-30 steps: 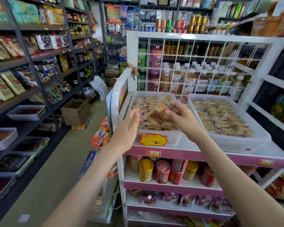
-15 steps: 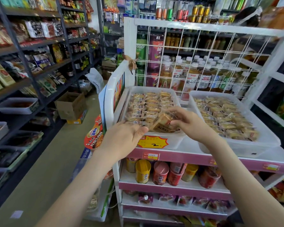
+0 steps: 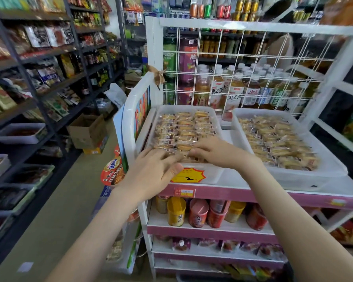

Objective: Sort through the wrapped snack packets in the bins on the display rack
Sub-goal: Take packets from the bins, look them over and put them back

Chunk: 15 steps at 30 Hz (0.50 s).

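Packets at front of left bin hidden under my hands, blurred. Left hand flat on packets, fingers loose, thumb over bin front. Right hand curled down, tips hidden: grip unclear. Two bins on rack; right bin untouched. Packets uncountable.

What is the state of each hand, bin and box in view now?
left bin: full of packets in rows.
right bin: full, untouched.
left hand: fingers flat on the left bin's front packets.
right hand: fingers curled onto those packets; grip unclear.
cardboard box: flaps open.
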Tool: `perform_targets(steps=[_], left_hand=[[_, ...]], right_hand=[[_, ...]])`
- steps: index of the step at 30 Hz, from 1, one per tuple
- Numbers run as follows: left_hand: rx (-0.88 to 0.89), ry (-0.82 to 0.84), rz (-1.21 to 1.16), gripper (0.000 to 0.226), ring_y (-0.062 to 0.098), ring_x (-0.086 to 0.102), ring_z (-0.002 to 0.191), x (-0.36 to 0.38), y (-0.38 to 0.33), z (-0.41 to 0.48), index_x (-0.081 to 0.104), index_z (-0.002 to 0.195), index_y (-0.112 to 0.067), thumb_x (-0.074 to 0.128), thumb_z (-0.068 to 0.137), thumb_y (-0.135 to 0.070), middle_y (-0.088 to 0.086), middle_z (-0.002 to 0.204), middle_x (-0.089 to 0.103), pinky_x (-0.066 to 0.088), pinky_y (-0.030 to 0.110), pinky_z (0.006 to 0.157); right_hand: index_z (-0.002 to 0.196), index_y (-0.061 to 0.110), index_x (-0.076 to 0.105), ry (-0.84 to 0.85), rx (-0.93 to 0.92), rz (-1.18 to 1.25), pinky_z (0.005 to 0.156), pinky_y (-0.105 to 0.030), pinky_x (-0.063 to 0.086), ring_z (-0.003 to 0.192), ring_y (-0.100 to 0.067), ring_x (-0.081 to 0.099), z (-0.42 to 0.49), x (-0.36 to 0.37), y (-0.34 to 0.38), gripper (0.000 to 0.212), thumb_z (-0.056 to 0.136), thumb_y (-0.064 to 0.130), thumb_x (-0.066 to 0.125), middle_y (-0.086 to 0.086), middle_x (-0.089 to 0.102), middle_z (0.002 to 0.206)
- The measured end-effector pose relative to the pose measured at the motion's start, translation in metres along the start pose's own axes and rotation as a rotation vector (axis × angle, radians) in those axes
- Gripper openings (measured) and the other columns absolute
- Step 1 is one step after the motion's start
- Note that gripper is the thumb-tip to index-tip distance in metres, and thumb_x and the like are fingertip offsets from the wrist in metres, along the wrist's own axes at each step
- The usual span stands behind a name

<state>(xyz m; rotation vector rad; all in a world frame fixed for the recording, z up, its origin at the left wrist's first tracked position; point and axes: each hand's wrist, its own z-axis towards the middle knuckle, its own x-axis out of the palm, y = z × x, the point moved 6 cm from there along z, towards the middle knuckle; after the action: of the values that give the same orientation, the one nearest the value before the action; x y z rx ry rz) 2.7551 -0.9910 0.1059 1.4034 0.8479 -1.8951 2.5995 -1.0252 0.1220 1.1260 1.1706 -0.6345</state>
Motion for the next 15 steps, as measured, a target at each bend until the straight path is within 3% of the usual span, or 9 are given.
perform_targets(steps=[2, 4, 10, 13, 15], left_hand=[[0.009, 0.022, 0.002, 0.092, 0.020, 0.039, 0.132, 0.006, 0.003, 0.000, 0.035, 0.145, -0.044, -0.021, 0.078, -0.074, -0.003, 0.132, 0.053, 0.017, 0.040, 0.118], [0.005, 0.029, 0.005, 0.090, 0.021, 0.036, 0.133, 0.009, 0.007, 0.001, 0.034, 0.144, -0.047, -0.022, 0.079, -0.074, -0.003, 0.132, 0.051, 0.013, 0.039, 0.119], [-0.011, 0.052, 0.044, 0.089, 0.022, 0.038, 0.130, 0.008, 0.002, 0.004, 0.039, 0.143, -0.044, -0.015, 0.080, -0.075, -0.001, 0.130, 0.050, 0.015, 0.038, 0.115], [-0.009, 0.060, 0.101, 0.069, 0.023, 0.038, 0.130, 0.010, -0.002, 0.005, 0.043, 0.141, -0.039, 0.010, 0.090, -0.072, 0.001, 0.132, 0.048, 0.017, 0.039, 0.115], [-0.003, 0.028, 0.131, 0.073, 0.024, 0.042, 0.128, 0.011, -0.002, 0.005, 0.049, 0.137, -0.037, 0.011, 0.086, -0.073, 0.002, 0.130, 0.051, 0.019, 0.041, 0.114]], right_hand=[[0.096, 0.014, 0.069, -0.112, 0.010, -0.009, 0.079, -0.031, 0.043, 0.087, -0.014, 0.056, 0.010, -0.003, 0.000, 0.016, 0.095, 0.021, 0.054, 0.000, 0.069, 0.095], [0.099, 0.018, 0.070, -0.171, 0.012, -0.117, 0.073, -0.025, 0.036, 0.093, -0.013, 0.058, 0.018, -0.001, 0.001, 0.014, 0.090, 0.024, 0.062, 0.002, 0.070, 0.099], [0.099, 0.015, 0.068, -0.218, -0.050, -0.257, 0.082, -0.032, 0.043, 0.099, -0.020, 0.060, 0.018, -0.004, 0.010, 0.014, 0.090, 0.020, 0.059, 0.000, 0.070, 0.100], [0.099, 0.014, 0.068, -0.227, -0.058, -0.381, 0.083, -0.038, 0.046, 0.097, -0.026, 0.060, 0.017, -0.002, 0.013, 0.019, 0.092, 0.022, 0.052, -0.006, 0.070, 0.099], [0.093, 0.011, 0.066, -0.293, -0.046, -0.394, 0.078, -0.041, 0.047, 0.091, -0.029, 0.060, 0.016, -0.003, 0.012, 0.019, 0.092, 0.020, 0.049, -0.009, 0.068, 0.092]])
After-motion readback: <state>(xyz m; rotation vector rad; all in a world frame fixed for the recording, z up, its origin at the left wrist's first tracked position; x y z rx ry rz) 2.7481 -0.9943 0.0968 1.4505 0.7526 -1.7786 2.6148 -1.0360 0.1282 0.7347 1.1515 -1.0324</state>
